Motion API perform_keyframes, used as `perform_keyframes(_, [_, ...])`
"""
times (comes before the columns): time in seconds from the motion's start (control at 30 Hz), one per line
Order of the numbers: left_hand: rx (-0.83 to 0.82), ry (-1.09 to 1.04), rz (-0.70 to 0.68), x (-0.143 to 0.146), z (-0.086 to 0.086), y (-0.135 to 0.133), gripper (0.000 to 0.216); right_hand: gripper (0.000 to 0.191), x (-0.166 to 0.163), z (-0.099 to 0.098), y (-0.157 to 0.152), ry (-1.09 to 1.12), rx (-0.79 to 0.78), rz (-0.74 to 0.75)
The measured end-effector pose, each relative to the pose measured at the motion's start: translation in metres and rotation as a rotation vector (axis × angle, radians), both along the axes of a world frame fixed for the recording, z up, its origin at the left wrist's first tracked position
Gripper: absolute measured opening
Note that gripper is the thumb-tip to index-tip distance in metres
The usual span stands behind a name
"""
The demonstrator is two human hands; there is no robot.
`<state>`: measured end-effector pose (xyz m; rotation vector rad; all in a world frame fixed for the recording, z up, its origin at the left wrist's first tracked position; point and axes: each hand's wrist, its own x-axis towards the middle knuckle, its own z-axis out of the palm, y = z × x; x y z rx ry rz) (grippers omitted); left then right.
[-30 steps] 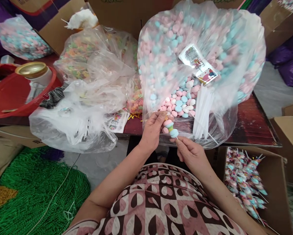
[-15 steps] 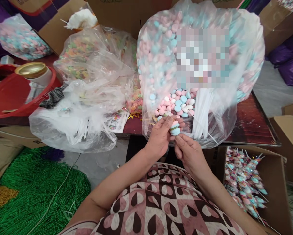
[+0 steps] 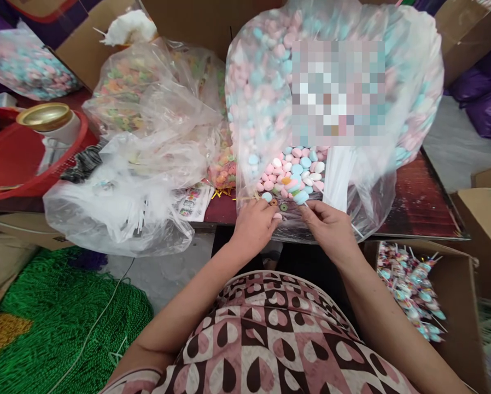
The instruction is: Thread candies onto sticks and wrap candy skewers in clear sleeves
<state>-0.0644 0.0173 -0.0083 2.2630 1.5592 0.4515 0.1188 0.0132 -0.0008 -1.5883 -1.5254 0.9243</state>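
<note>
In my right hand [image 3: 325, 221], thumb and fingers pinch the stick of a candy skewer [image 3: 298, 191]. Pink, blue, green and orange pieces are threaded on it, and it points up and left over loose pink, white and blue marshmallows [image 3: 276, 174]. My left hand [image 3: 257, 221] is lowered to the front of the clear bag, its fingers curled. A pink spot shows at its thumb tip; whether that is a candy or the nail I cannot tell. Beside these fingers lie small gummy rings [image 3: 284, 207]. White sticks [image 3: 339, 178] lie bundled right of the marshmallows.
A large clear bag [image 3: 259, 71] of marshmallows fills the back of the dark red table [image 3: 424, 205]. Left are bags of gummy rings [image 3: 126, 82], a plastic bag of white sticks [image 3: 118, 202] and a red basket [image 3: 24, 186]. Wrapped skewers fill a cardboard box [image 3: 461, 306] at lower right.
My hands have parted. The left one let go of the skewer and moved left and down to the rings; the right one carried the skewer slightly up over the marshmallows.
</note>
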Motion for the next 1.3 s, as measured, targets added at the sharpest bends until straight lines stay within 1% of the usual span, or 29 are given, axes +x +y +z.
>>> perform_keyframes(0.07, [0.013,0.043,-0.023,0.003,-0.004,-0.004,0.023,0.029,-0.004,0.0,0.008,-0.134,0.051,-0.009])
perform_keyframes(0.13, [0.009,-0.051,-0.007,0.003,-0.005,-0.005,0.021,0.029,-0.006,-0.003,0.018,-0.262,0.094,-0.026])
perform_keyframes(0.17, [-0.006,-0.148,0.021,0.002,-0.006,-0.005,0.019,0.028,-0.007,-0.005,0.022,-0.324,0.114,-0.022])
perform_keyframes(0.23, [-0.071,-0.416,0.113,0.001,-0.005,-0.004,0.016,0.026,-0.009,-0.01,0.029,-0.439,0.143,0.004])
perform_keyframes(0.33, [-0.263,-0.889,0.268,0.0,-0.003,0.001,0.018,0.026,-0.017,-0.016,0.034,-0.563,0.128,0.04])
perform_keyframes(0.4, [-0.404,-1.132,0.336,0.001,0.0,0.004,0.026,0.026,-0.021,-0.019,0.034,-0.589,0.102,0.049])
perform_keyframes(0.47, [-0.512,-1.286,0.368,0.002,0.003,0.006,0.032,0.027,-0.024,-0.021,0.033,-0.568,0.11,0.046])
perform_keyframes(0.57, [-0.614,-1.423,0.394,0.002,0.005,0.006,0.035,0.028,-0.021,-0.023,0.032,-0.489,0.149,0.02])
perform_keyframes(0.63, [-0.653,-1.469,0.416,0.002,0.005,0.005,0.035,0.026,-0.018,-0.021,0.03,-0.372,0.134,-0.017])
perform_keyframes(0.7, [-0.646,-1.456,0.432,0.003,0.003,0.004,0.034,0.024,-0.016,-0.014,0.026,-0.136,0.078,-0.068])
perform_keyframes(0.77, [-0.578,-1.393,0.427,0.007,-0.001,0.005,0.031,0.026,-0.017,-0.003,0.02,0.175,-0.037,-0.095])
perform_keyframes(0.8, [-0.535,-1.354,0.412,0.009,-0.002,0.005,0.029,0.028,-0.018,0.002,0.017,0.321,-0.111,-0.085])
perform_keyframes(0.83, [-0.502,-1.319,0.394,0.012,-0.004,0.006,0.027,0.03,-0.02,0.007,0.014,0.439,-0.187,-0.063])
perform_keyframes(0.9, [-0.486,-1.3,0.371,0.019,-0.006,0.006,0.023,0.032,-0.025,0.013,0.009,0.579,-0.301,-0.025])
perform_keyframes(0.93, [-0.51,-1.322,0.37,0.022,-0.007,0.005,0.023,0.033,-0.028,0.014,0.008,0.613,-0.326,-0.023])
perform_keyframes(1.0, [-0.598,-1.405,0.36,0.025,-0.006,0.003,0.025,0.034,-0.031,0.012,0.007,0.648,-0.325,-0.057])
perform_keyframes(1.1, [-0.717,-1.509,0.292,0.026,-0.001,-0.001,0.031,0.032,-0.032,0.007,0.007,0.671,-0.298,-0.1])
perform_keyframes(1.13, [-0.726,-1.516,0.268,0.025,0.0,-0.002,0.031,0.031,-0.032,0.005,0.007,0.672,-0.291,-0.104])
perform_keyframes(1.2, [-0.692,-1.494,0.245,0.026,0.002,-0.003,0.029,0.03,-0.033,0.003,0.007,0.673,-0.278,-0.109])
perform_keyframes(1.3, [-0.619,-1.439,0.262,0.027,0.002,-0.002,0.025,0.029,-0.034,0.002,0.006,0.682,-0.256,-0.104])
